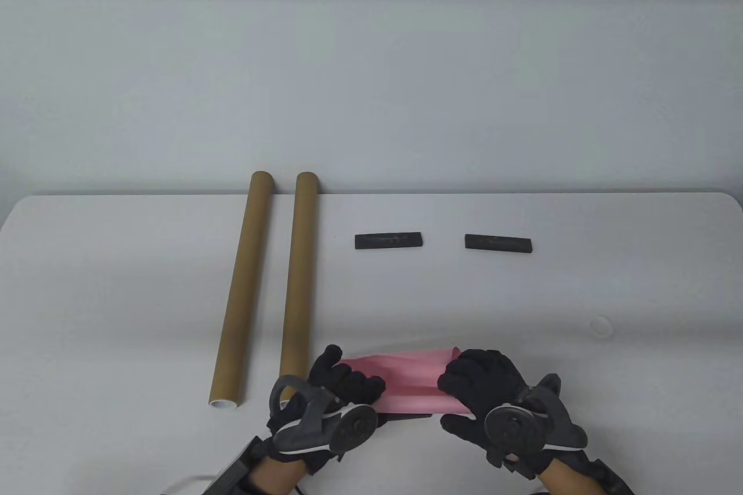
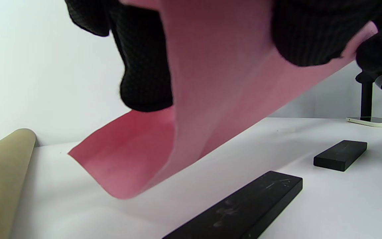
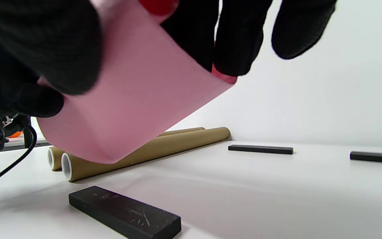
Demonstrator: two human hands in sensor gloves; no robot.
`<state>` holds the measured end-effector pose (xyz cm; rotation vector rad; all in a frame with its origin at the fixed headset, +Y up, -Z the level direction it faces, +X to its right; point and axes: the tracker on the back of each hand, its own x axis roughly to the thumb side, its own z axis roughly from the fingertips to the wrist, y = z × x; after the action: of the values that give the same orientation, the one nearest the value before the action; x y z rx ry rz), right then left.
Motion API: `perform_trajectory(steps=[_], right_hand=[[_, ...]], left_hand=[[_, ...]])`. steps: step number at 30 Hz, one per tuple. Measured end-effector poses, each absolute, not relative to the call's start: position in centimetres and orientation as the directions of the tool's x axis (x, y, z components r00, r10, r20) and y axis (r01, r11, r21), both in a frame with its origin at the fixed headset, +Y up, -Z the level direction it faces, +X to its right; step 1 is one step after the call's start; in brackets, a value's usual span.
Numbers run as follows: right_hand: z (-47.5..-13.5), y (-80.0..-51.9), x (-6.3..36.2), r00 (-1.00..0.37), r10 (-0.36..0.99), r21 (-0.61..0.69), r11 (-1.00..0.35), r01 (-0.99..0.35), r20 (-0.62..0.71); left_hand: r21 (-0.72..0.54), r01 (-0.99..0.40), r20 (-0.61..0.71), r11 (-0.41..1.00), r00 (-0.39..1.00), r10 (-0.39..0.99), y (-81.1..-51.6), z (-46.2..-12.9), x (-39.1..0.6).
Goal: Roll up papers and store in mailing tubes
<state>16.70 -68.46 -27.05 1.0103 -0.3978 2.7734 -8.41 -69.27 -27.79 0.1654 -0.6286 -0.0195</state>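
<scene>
Loosely, near the table's [image 1: 87, 286] front edge, your left hand [image 1: 336, 387] and right hand [image 1: 487, 387] curled round the pink paper [image 1: 406, 379], whose slack, uneven roll could spring open or crease.

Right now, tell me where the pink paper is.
In the table view the pink paper is at the near edge, held between the left hand and right hand, right of the two tubes.

**White table against a bare wall**

A white table [image 1: 522, 297] with rounded far corners stands flush against a plain, pale grey-white wall [image 1: 371, 54]. Soft, even light falls over the matt tabletop, casting only faint shadows. The wall carries no marks or fittings. At the table's edge in the left wrist view, a black stand [image 2: 366, 99] rises beside a flat, light-coloured device [image 2: 375, 121].
</scene>
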Motion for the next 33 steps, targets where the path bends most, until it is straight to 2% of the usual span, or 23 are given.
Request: perform_trajectory(steps=[8,12,17,26,29,33], right_hand=[[-27.65,-68.67,17.07,-0.752,0.141,-0.107,-0.957,-0.271,0.644],[-27.84,-68.79,17.45,-0.744,0.178,-0.070,-0.955,-0.289,0.644],[-27.50,-68.81,17.24,-0.739,0.144,-0.117,-0.950,-0.289,0.658],[-27.88,-68.85,17.34,-0.744,0.182,-0.076,-0.951,-0.299,0.643],[-27.87,-68.84,17.44,-0.737,0.197,-0.064,-0.949,-0.309,0.646],[-27.48,-68.72,17.33,-0.749,0.121,-0.140,-0.951,-0.275,0.652]], left_hand=[[0.223,-0.001,0.581,0.975,0.803,-0.132,-69.07,-27.32,-8.04],[0.180,-0.017,0.595,0.983,0.798,-0.095,-69.12,-27.50,-7.99],[0.134,-0.034,0.592,0.990,0.804,-0.053,-69.22,-27.85,-8.25],[0.224,0.000,0.591,0.975,0.796,-0.136,-68.76,-27.13,-7.92],[0.215,-0.013,0.597,0.977,0.793,-0.121,-68.81,-27.14,-7.89],[0.164,-0.035,0.598,0.986,0.798,-0.071,-68.89,-27.52,-8.07]])
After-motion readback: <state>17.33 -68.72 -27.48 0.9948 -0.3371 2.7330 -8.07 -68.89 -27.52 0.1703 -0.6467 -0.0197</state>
